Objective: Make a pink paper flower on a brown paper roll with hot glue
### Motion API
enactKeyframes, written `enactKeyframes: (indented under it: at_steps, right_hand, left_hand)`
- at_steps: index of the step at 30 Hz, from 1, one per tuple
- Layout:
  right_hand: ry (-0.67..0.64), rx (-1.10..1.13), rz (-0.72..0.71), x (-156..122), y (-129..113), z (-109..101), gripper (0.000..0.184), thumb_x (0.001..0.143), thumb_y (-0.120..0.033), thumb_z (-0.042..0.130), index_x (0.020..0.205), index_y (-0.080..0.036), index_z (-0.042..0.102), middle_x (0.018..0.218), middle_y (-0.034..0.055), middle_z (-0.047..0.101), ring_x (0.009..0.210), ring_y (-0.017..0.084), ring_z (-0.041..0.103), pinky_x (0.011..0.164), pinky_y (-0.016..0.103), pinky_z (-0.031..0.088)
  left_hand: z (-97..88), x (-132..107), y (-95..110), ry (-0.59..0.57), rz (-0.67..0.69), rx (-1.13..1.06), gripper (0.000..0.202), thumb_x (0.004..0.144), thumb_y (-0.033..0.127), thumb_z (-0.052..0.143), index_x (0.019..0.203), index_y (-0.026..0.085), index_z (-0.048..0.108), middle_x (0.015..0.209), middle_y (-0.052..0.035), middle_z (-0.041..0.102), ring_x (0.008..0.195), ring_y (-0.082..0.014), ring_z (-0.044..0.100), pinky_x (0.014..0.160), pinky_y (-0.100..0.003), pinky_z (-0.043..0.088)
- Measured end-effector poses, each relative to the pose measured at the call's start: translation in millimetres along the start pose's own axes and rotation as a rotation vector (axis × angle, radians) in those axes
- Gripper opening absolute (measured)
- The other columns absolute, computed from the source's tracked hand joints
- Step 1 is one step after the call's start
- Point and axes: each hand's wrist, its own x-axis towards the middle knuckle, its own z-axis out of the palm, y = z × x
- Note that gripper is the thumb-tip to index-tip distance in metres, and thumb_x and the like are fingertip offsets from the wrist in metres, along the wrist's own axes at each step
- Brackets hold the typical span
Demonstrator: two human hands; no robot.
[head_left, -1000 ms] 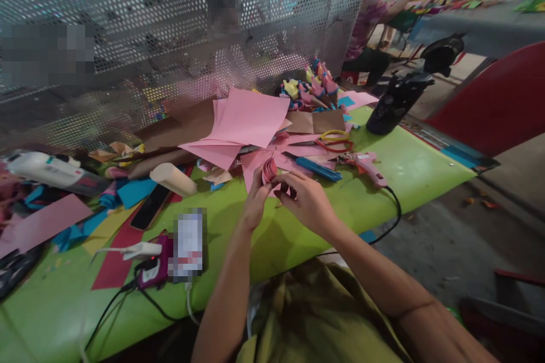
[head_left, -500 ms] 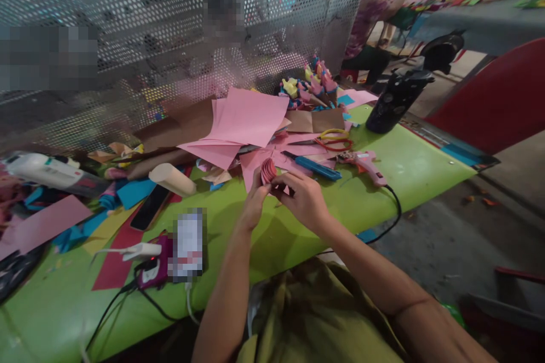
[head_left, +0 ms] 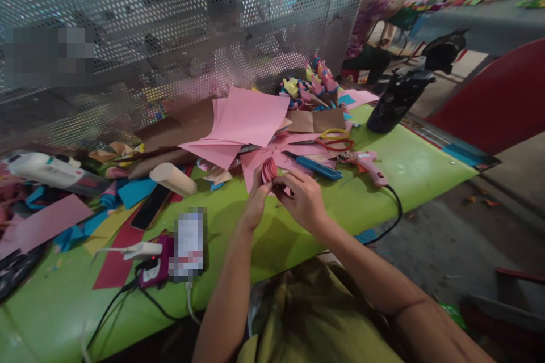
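Observation:
My left hand (head_left: 256,203) is closed around a small pink-red paper piece with curved, layered edges (head_left: 269,169). From the other side, the fingertips of my right hand (head_left: 305,197) pinch its lower edge. Both hands are raised over the near side of the green table. Just beyond them lie pink paper sheets (head_left: 251,116), a blue utility knife (head_left: 318,168) and scissors with red and yellow handles (head_left: 336,140). A pink hot glue gun (head_left: 369,168) rests to the right of my hands. My fingers hide part of the paper piece.
A perforated metal screen (head_left: 170,28) borders the table's back. Paper flowers (head_left: 315,86) are piled by it. A dark tumbler (head_left: 398,101) stands at right. To the left are a paper roll (head_left: 172,178), phones, a purple power strip (head_left: 157,264) and cables. A person sits behind, at upper right.
My hands stay in nearly the same place, holding the paper piece, which has turned very slightly. The person in the background has shifted an arm. The objects on the table have not moved.

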Motion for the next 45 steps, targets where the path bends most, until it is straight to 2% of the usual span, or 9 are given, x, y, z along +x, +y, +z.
enactKeyframes:
  at_steps: [6, 15, 18, 21, 23, 27, 33, 40, 45]
  right_hand:
    - [0.004, -0.043, -0.027, -1, 2, 3, 0.01, 0.091, -0.019, 0.062, 0.09, -0.022, 0.072, 0.082, 0.0062, 0.071, 0.075, 0.021, 0.063, 0.069, 0.032, 0.043]
    - [0.291, 0.068, -0.087, -4, -9, 0, 0.009, 0.094, -0.023, 0.066, 0.09, -0.024, 0.074, 0.081, 0.0042, 0.076, 0.068, 0.017, 0.064, 0.065, 0.031, 0.046]
    - [0.261, 0.205, -0.027, 0, -10, -11, 0.014, 0.095, -0.024, 0.064, 0.083, -0.023, 0.072, 0.073, 0.0023, 0.071, 0.063, 0.016, 0.06, 0.061, 0.03, 0.046]
    - [0.225, 0.31, 0.039, 4, -6, -18, 0.016, 0.091, -0.024, 0.067, 0.075, -0.022, 0.068, 0.068, 0.0004, 0.065, 0.064, 0.016, 0.058, 0.063, 0.029, 0.047]
    - [0.213, 0.386, 0.104, 7, -1, -19, 0.002, 0.087, -0.024, 0.071, 0.086, -0.022, 0.07, 0.08, 0.0018, 0.069, 0.072, 0.017, 0.062, 0.069, 0.029, 0.05]
    - [0.165, 0.563, 0.239, 12, 9, -18, 0.018, 0.084, -0.028, 0.074, 0.102, -0.024, 0.073, 0.101, 0.0052, 0.075, 0.088, 0.02, 0.068, 0.082, 0.033, 0.054]
    - [0.07, 1.078, 0.512, 15, 18, -10, 0.016, 0.075, -0.04, 0.081, 0.076, -0.025, 0.076, 0.099, 0.0058, 0.08, 0.103, 0.026, 0.07, 0.088, 0.037, 0.053]
    - [0.008, 1.128, 0.548, 28, 20, -16, 0.02, 0.069, -0.039, 0.086, 0.077, -0.023, 0.077, 0.077, 0.0035, 0.077, 0.068, 0.018, 0.068, 0.066, 0.031, 0.053]
    - [-0.066, 0.967, 0.506, 38, 21, -13, 0.032, 0.071, -0.042, 0.085, 0.096, -0.024, 0.075, 0.056, -0.005, 0.057, 0.053, 0.013, 0.054, 0.053, 0.027, 0.044]
  left_hand:
    - [2.0, 0, 0, 0.009, 0.004, -0.005, 0.046, 0.092, 0.032, 0.052, 0.137, 0.025, 0.053, 0.135, -0.0075, 0.06, 0.126, -0.0235, 0.053, 0.108, -0.035, 0.041]
    - [3.3, 10, -3, 0.198, -0.075, -0.23, 0.033, 0.083, 0.028, 0.059, 0.116, 0.024, 0.06, 0.1, -0.0001, 0.064, 0.09, -0.0156, 0.059, 0.087, -0.029, 0.05]
    - [2.5, 10, -2, 0.224, -0.087, -0.266, 0.028, 0.081, 0.032, 0.063, 0.107, 0.023, 0.062, 0.091, 0.0011, 0.063, 0.083, -0.0146, 0.059, 0.082, -0.028, 0.05]
    - [1.4, 9, -1, 0.223, -0.109, -0.256, 0.038, 0.079, 0.034, 0.064, 0.115, 0.024, 0.061, 0.094, -0.0003, 0.065, 0.085, -0.0165, 0.059, 0.084, -0.03, 0.049]
    - [0.2, 9, -2, 0.21, -0.099, -0.24, 0.048, 0.077, 0.031, 0.065, 0.124, 0.027, 0.058, 0.104, -0.0023, 0.067, 0.095, -0.0188, 0.061, 0.09, -0.032, 0.048]
    - [-2.2, 8, -3, 0.201, -0.06, -0.163, 0.06, 0.075, 0.026, 0.066, 0.133, 0.029, 0.054, 0.127, -0.0037, 0.064, 0.119, -0.0215, 0.057, 0.104, -0.033, 0.044]
    - [-3.6, 8, 4, 0.207, -0.012, -0.143, 0.052, 0.079, 0.031, 0.072, 0.127, 0.027, 0.053, 0.13, -0.0044, 0.064, 0.122, -0.0208, 0.059, 0.107, -0.034, 0.045]
    - [-9.3, 13, 1, 0.3, 0.085, -0.109, 0.045, 0.074, 0.031, 0.079, 0.112, 0.024, 0.058, 0.112, -0.0049, 0.069, 0.102, -0.0185, 0.065, 0.093, -0.032, 0.051]
    - [-10.1, 17, -7, 0.335, 0.113, -0.103, 0.043, 0.071, 0.032, 0.082, 0.108, 0.021, 0.063, 0.1, -0.0051, 0.072, 0.092, -0.0185, 0.067, 0.085, -0.032, 0.053]
